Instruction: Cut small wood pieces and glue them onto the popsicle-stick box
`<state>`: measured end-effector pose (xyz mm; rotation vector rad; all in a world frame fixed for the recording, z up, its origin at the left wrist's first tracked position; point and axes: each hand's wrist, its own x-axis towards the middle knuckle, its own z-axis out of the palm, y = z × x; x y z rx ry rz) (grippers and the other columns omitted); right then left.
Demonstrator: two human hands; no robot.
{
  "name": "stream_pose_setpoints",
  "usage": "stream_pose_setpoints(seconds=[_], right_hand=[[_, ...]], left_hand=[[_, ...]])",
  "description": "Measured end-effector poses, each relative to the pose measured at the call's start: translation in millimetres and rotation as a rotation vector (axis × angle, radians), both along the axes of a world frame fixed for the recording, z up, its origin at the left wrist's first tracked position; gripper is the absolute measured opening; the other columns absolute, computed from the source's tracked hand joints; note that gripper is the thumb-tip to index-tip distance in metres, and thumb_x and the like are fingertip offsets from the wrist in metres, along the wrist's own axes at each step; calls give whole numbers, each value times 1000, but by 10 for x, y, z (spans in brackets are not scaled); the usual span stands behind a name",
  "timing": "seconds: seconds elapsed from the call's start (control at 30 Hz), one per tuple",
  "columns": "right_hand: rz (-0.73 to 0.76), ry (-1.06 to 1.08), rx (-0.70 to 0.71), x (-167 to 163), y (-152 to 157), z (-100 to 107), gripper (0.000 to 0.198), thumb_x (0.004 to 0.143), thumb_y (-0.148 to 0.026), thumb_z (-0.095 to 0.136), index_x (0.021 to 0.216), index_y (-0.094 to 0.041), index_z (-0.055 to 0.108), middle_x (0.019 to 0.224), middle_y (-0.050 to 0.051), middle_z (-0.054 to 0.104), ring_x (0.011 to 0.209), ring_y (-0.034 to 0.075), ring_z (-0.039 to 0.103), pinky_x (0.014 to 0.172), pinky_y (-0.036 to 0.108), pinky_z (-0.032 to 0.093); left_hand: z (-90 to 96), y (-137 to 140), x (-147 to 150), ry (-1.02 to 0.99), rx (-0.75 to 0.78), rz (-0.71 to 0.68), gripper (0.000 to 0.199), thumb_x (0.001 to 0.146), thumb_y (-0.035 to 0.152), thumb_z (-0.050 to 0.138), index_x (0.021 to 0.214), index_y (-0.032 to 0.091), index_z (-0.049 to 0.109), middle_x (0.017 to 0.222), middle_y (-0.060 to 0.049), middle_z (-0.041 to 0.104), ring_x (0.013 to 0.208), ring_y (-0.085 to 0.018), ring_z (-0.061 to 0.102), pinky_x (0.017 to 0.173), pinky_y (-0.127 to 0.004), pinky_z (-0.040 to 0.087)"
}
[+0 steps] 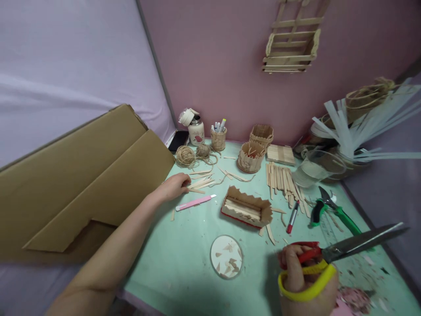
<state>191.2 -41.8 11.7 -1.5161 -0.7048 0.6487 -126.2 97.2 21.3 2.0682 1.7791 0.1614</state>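
Our right hand (pixel 294 272) clamps its grip on the scissors (pixel 355 245), with the fingers around the smooth red and yellow handles. The metal blades taper, lie nearly together and extend to the right above the counter (pixel 184 259). Our left hand (pixel 173 186) rests at the left end of the loose wooden strips (pixel 204 182), which are thin, flat, pale and unevenly cut. The fingertips are curled at the pile; we cannot tell whether this grip is closed on a strip.

A pink craft knife (pixel 195 202) lies just beside the left hand, blade end to the right. Farther right, an open rectangular cardboard tray (pixel 245 213) with a zigzag rim and red lower edge contains flat sticks. Nearer to us, a round white disc (pixel 222 267) carries pointed offcuts.

A large brown carton (pixel 98 166) bounds our left forearm. Green counter extends from the knife to the front edge, giving us working room left of the disc. Green-handled pruners (pixel 348 219) lie near the scissor blades, limiting space there.
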Motion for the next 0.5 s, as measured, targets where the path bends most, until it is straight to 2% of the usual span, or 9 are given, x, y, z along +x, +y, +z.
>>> stream_pose_setpoints(seconds=[0.1, 0.2, 0.33, 0.5], right_hand=[[21, -15, -12, 15, -7, -40, 28, 69, -31, 67, 80, -19, 45, 67, -2, 51, 51, 11, 48, 44, 22, 39], [31, 23, 14, 16, -5, -63, 31, 69, -33, 68, 82, -19, 44, 73, -1, 52, 52, 10, 49, 45, 21, 39], [19, 38, 8, -1, -1, -35, 31, 71, -34, 67, 82, -20, 42, 76, -1, 53, 56, 10, 50, 47, 20, 39], [-4, -16, -75, -12, -4, 24, 30, 71, -38, 64, 83, -17, 46, 81, 4, 57, 66, 13, 55, 49, 20, 39]], left_hand=[[0, -24, -16, 26, -42, -4, 15, 68, 27, 55, 81, 21, 58, 83, -3, 60, 74, -17, 53, 65, -27, 40], [71, -27, 44, 26, 2, -21, 16, 71, 30, 53, 82, 20, 59, 85, -4, 61, 75, -18, 54, 67, -28, 40], [277, 60, 229, -75, 113, -18, 21, 76, 33, 49, 88, 20, 60, 91, -4, 63, 81, -18, 55, 71, -27, 41], [529, 364, 607, -196, 270, -31, 21, 78, 35, 50, 79, 18, 62, 80, -2, 65, 73, -15, 55, 68, -26, 42]])
